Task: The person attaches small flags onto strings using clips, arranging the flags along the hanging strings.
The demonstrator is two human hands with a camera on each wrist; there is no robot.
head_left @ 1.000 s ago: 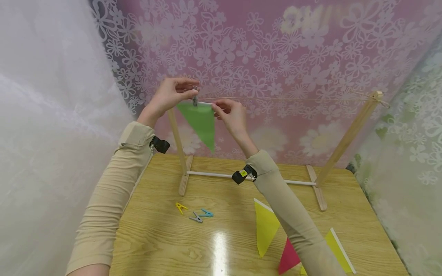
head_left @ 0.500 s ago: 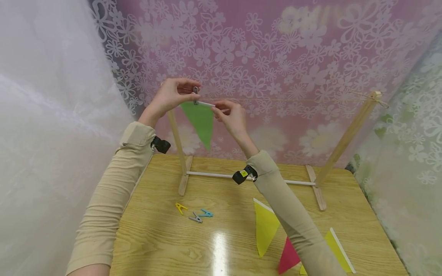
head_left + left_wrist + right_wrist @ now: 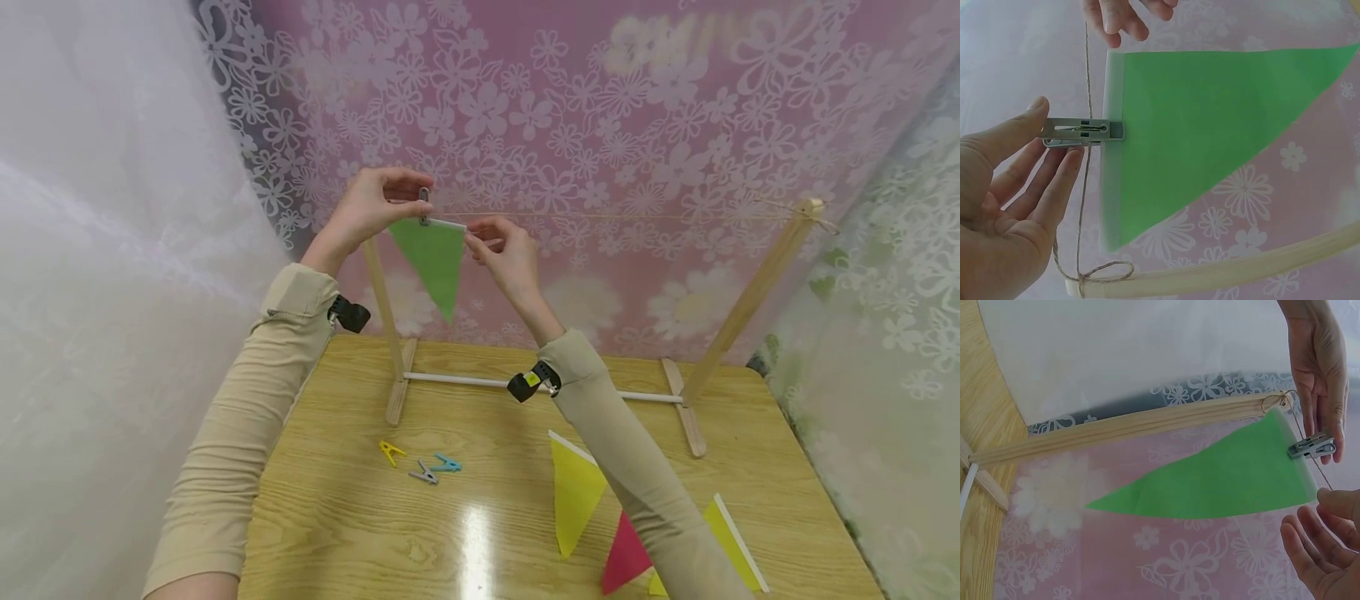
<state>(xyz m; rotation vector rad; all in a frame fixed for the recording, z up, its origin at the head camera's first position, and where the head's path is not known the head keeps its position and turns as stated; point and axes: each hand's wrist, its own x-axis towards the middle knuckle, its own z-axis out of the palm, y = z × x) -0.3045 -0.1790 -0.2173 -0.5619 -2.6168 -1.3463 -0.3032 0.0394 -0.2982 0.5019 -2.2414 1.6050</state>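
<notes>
Nearest the wearer, on the wood-grain table [image 3: 337, 525]: a yellow triangular pennant [image 3: 576, 497] with a white edge strip, a red pennant [image 3: 627, 557] and a second yellow pennant [image 3: 731, 542], the last two partly covered by the right beige sleeve [image 3: 637, 467]. Further left lie three small spring clips: one grey [image 3: 423, 474], one light blue [image 3: 447, 463], one yellow [image 3: 390, 452].

Above the table, the left hand [image 3: 378, 200] pinches the handle end of a grey spring clip [image 3: 1085, 129], thumb on one side, fingers on the other. The clip's mouth sits over the white strip of a green triangular pennant [image 3: 433, 258], part-way along it. The right hand [image 3: 510, 257] is at the pennant's right corner with loosely bent, spread fingers, grasping nothing; a gap shows in the left wrist view, though light contact cannot be ruled out.

Green pennant: thin smooth sheet, bright even green, long and tapering; white strip along the short top edge, point downward, sides slightly bowed. It is between the hands, close to the left post. A thin brown twine [image 3: 1083, 200] runs past the clip just outside the strip.

Beyond: pale wooden left post [image 3: 384, 304] and right post [image 3: 757, 300], the twine tied at their tops, a white rod [image 3: 457, 380] joining their feet. Farthest back, a pink sheet [image 3: 562, 108] printed with white flowers.
</notes>
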